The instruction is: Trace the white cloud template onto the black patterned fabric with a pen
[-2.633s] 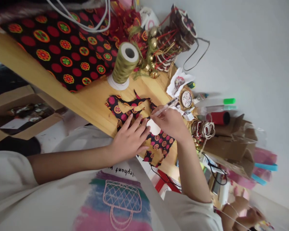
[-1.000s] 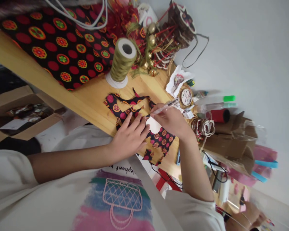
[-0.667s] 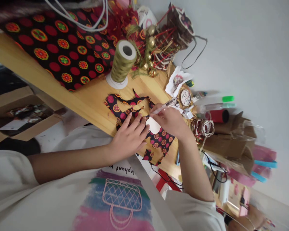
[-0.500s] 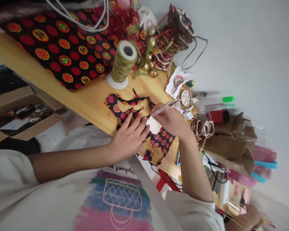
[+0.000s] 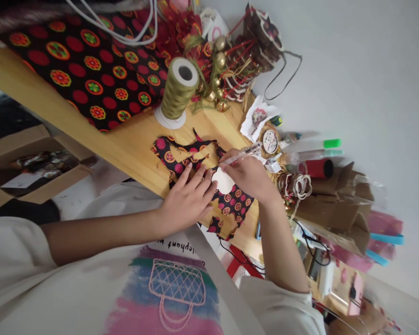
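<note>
My left hand (image 5: 188, 195) lies flat with spread fingers on a dark printed fabric scrap (image 5: 234, 201), its fingertips at the edge of a small white scalloped shape (image 5: 224, 181). A clear-barrelled pen (image 5: 245, 152) is pinched in my right hand (image 5: 247, 177), at the upper right of the white shape. The pen's tip is hidden by my fingers. Under and around my hands, the fabric has ragged edges and cut-out gaps where the wooden table (image 5: 139, 153) shows through.
A green thread cone (image 5: 178, 93) stands beyond the scrap, near a larger patterned cloth (image 5: 91, 70). Gold bells (image 5: 220, 60), a paper wrapper (image 5: 258, 116) and brown bags (image 5: 335, 209) line the wall side. An open cardboard box (image 5: 38, 167) sits below the table edge. Another person's hand (image 5: 365, 321) shows lower right.
My hands, the pen and the white shape hold nearly the same places. At the lower right, the other person's hand has shifted slightly.
</note>
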A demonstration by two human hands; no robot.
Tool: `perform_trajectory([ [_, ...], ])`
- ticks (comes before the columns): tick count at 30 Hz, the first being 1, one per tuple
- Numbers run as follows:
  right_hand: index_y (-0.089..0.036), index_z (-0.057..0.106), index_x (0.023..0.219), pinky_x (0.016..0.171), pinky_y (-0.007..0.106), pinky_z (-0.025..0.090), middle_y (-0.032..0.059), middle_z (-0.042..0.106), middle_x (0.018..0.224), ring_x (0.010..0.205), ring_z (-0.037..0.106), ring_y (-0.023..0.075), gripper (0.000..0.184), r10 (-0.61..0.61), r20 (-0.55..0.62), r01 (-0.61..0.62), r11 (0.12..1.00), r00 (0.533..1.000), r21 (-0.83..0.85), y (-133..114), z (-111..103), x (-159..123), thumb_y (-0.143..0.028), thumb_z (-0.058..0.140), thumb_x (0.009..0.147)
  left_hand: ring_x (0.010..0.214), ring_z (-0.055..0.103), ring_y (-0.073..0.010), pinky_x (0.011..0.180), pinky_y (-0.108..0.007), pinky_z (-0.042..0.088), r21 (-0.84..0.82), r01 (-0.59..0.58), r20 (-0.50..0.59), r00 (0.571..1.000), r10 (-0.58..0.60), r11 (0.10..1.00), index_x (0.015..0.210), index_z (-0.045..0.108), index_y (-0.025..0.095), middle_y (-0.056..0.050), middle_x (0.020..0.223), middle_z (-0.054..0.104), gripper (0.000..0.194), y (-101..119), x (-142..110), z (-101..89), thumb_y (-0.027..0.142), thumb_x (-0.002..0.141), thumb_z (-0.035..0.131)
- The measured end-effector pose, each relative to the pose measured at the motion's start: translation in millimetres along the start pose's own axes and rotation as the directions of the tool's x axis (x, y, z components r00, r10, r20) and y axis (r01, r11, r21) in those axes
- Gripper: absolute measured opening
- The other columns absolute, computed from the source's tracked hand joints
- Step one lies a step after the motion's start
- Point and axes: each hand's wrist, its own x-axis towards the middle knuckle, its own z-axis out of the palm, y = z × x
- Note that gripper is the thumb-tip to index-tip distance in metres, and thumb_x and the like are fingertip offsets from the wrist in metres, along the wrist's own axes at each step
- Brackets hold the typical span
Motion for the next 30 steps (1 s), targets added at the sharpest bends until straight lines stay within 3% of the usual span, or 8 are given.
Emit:
perform_trajectory([
  [10,-0.019,0.066,0.091,0.071,0.027,0.042,0.003,0.073,0.086,0.076,0.065,0.017,0.012,-0.002,0.016,0.001,0.998,1.0,0.059,-1.5,-2.5,-1.0,-0.024,0.056,0.088,0.129,0.05,-0.0369,0.112,-0.06,0.035,-0.006,0.004,0.006,1.0,-0.004,1.0,0.126,0.064,0.01,-0.02,0.134,0.059,0.05,-0.2,0.4,-0.5,0.037,0.084,0.069],
  [23,-0.018,0.068,0.09,0.071,0.028,0.044,0.0042,0.074,0.083,0.081,0.069,0.0199,0.011,-0.035,0.13,0.04,0.999,0.991,-0.032,-5.8,-9.6,2.0,-0.022,0.058,0.088,0.128,0.051,-0.0363,0.111,-0.058,0.037,0.05,-0.01,0.01,1.0,0.009,0.999,0.126,0.063,0.011,-0.019,0.135,0.058,0.052,-0.2,0.5,-0.6,0.041,0.084,0.068],
  [30,-0.018,0.067,0.091,0.071,0.028,0.043,0.0039,0.073,0.082,0.08,0.068,0.0197,0.01,-0.03,0.128,0.035,0.999,0.991,-0.039,-7.5,-9.7,3.9,-0.021,0.058,0.087,0.127,0.051,-0.0366,0.111,-0.058,0.038,0.068,-0.013,0.02,1.0,0.012,0.998,0.125,0.064,0.01,-0.019,0.135,0.059,0.054,0.5,1.8,-2.6,0.043,0.083,0.069],
])
